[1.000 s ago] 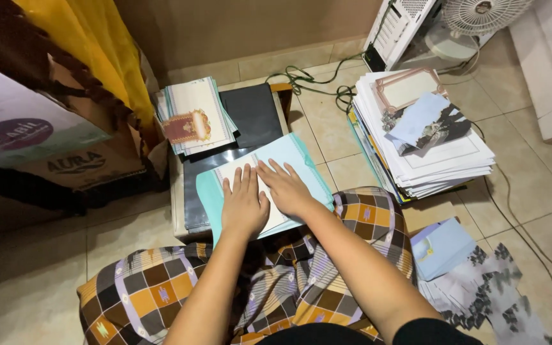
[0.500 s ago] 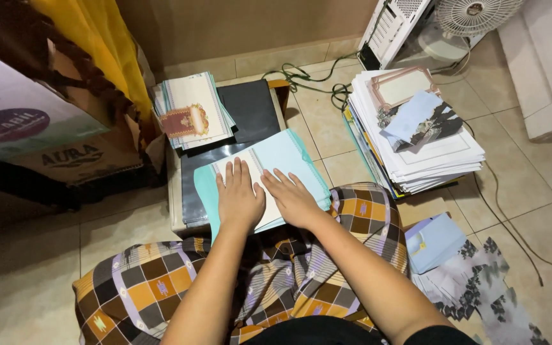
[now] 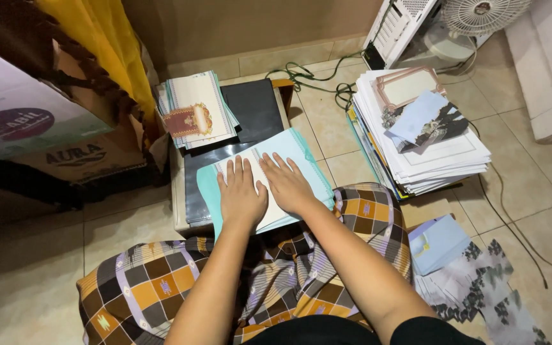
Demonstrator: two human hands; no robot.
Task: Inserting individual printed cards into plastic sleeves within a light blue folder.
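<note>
Both hands hide much of the white sheet; the fan is cut off above.

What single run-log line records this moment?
left hand: flat on white card | right hand: flat on card | under: teal sheet, low table

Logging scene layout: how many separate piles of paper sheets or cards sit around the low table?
3: small stack on the table's far-left corner; tall stack on the floor right; loose pile by the right knee. More may be hidden.

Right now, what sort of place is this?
Probably a room at home, with work done on the tiled floor: paper stacks, a fan, and both hands flat on a card.
</note>
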